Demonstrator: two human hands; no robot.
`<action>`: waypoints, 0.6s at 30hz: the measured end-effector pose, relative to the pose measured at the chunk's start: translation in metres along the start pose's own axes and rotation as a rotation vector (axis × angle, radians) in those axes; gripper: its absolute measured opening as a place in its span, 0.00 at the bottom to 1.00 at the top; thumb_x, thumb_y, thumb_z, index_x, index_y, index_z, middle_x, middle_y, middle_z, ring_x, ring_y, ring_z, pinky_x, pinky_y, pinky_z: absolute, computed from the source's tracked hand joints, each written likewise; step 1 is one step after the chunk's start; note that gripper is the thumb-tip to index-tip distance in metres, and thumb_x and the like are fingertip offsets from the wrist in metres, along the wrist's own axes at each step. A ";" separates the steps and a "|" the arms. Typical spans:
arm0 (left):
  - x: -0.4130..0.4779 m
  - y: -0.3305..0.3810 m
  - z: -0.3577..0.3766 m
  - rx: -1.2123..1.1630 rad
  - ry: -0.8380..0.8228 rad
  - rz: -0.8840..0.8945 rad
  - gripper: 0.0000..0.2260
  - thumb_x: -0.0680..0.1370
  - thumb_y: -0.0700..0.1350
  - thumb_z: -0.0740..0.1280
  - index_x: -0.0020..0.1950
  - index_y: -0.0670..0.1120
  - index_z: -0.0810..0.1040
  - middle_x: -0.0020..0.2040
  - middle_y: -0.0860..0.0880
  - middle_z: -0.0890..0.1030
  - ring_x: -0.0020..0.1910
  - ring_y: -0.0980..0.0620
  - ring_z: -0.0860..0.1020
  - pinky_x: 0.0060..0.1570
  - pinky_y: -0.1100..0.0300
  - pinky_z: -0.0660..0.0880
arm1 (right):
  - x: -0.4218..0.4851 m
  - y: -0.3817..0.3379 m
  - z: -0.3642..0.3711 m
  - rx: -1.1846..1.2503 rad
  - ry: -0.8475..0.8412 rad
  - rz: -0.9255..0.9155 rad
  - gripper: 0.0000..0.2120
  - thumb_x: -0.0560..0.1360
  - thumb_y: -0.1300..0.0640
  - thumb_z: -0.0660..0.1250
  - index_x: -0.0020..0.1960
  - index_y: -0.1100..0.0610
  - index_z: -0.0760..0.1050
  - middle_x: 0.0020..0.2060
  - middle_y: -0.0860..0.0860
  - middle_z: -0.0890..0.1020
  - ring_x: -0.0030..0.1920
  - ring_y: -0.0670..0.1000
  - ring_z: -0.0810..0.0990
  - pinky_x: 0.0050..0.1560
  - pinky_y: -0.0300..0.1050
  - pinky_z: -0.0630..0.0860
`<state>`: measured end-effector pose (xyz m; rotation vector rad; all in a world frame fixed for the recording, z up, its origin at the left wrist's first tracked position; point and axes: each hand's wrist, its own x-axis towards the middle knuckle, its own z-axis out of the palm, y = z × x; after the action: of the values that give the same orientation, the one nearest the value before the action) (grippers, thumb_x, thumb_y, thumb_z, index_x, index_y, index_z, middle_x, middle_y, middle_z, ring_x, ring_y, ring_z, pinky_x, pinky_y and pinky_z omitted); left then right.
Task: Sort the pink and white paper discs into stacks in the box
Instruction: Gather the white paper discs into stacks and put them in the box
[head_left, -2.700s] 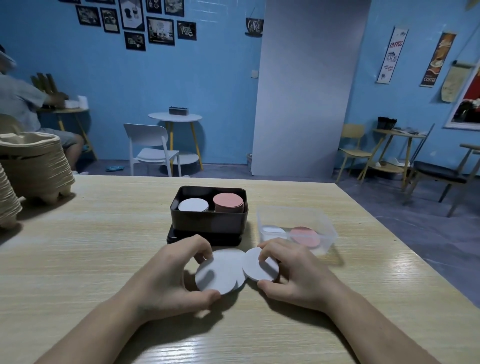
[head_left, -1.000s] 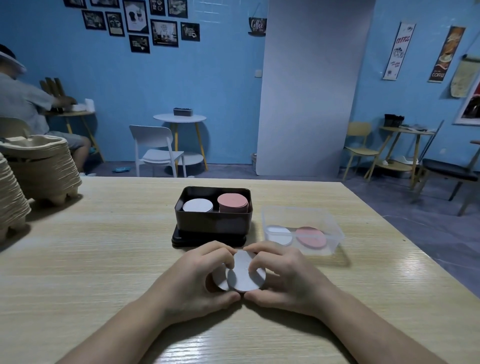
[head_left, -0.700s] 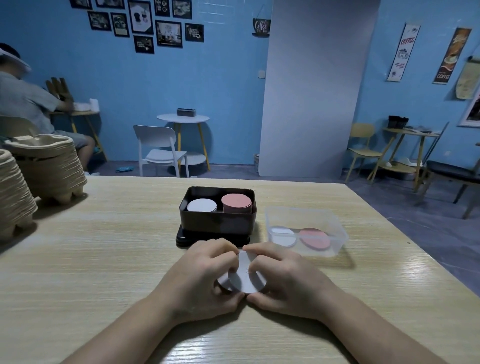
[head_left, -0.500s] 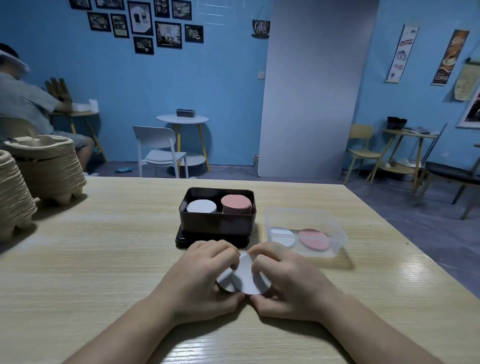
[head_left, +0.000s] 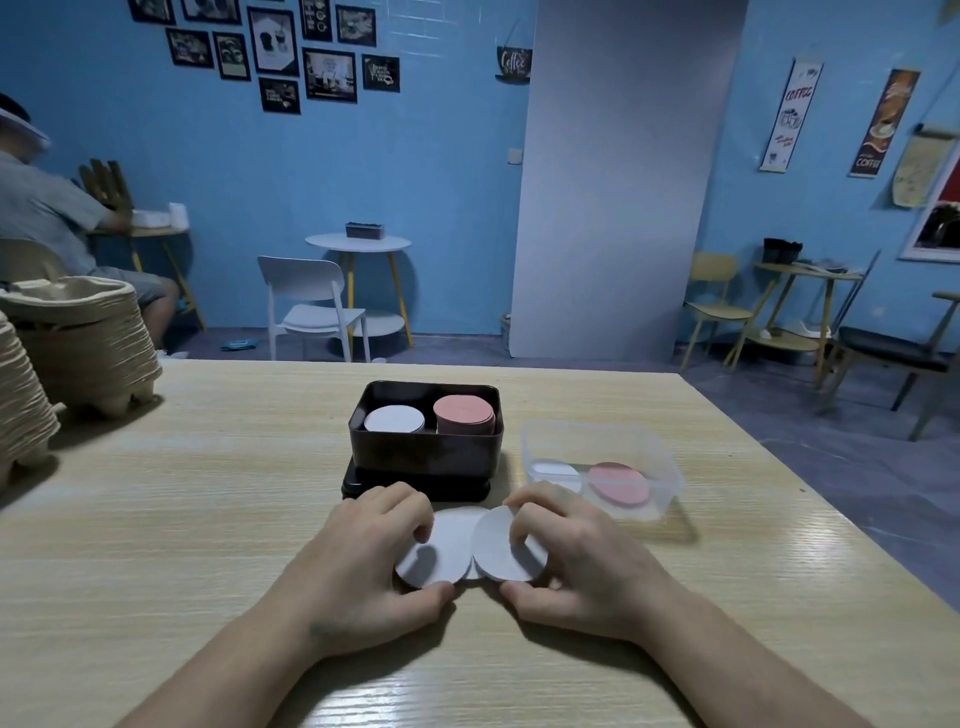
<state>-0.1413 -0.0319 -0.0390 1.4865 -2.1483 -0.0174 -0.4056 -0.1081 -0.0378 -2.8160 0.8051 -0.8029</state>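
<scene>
A dark rectangular box (head_left: 423, 454) and a clear plastic tub (head_left: 602, 440) sit just beyond our hands. Our left hand (head_left: 363, 561) pinches one white paper disc (head_left: 441, 545). Our right hand (head_left: 582, 566) pinches a second white disc (head_left: 501, 553), and the two discs' edges overlap.

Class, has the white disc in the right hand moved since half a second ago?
Yes. The right hand has slid its white disc rightward relative to the black box.

At twelve o'clock, high on the blue wall, a small dark hanging sign (head_left: 513, 63) reads "Coffee" in pale script. Toward two o'clock, a white banner (head_left: 792, 117) shows red "COFFEE" near its top. The dark poster (head_left: 883, 124) beside it says "COFFEE" at its foot. Lettering in the framed pictures (head_left: 329, 76) at eleven o'clock is too small to read.
</scene>
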 end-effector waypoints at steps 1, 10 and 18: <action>-0.001 -0.001 -0.003 0.003 0.012 -0.006 0.18 0.70 0.66 0.70 0.46 0.56 0.68 0.47 0.61 0.71 0.46 0.60 0.70 0.44 0.63 0.69 | 0.000 0.000 0.000 0.002 -0.002 0.009 0.17 0.72 0.40 0.74 0.47 0.48 0.70 0.60 0.41 0.76 0.57 0.45 0.76 0.51 0.45 0.77; 0.003 0.005 0.003 0.005 0.147 0.087 0.18 0.73 0.65 0.70 0.50 0.57 0.68 0.57 0.57 0.79 0.55 0.57 0.77 0.46 0.65 0.79 | 0.002 -0.002 0.002 0.020 -0.076 -0.002 0.19 0.75 0.36 0.71 0.56 0.45 0.69 0.66 0.45 0.79 0.63 0.46 0.76 0.57 0.43 0.76; 0.012 0.006 0.013 0.055 0.141 0.246 0.22 0.71 0.62 0.76 0.51 0.52 0.69 0.63 0.50 0.81 0.57 0.52 0.80 0.52 0.63 0.75 | 0.003 -0.001 0.009 0.062 -0.088 -0.051 0.20 0.78 0.36 0.70 0.62 0.45 0.70 0.74 0.48 0.74 0.69 0.47 0.75 0.60 0.40 0.75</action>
<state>-0.1547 -0.0435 -0.0433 1.2047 -2.2145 0.2283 -0.3985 -0.1090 -0.0443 -2.8048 0.6862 -0.6922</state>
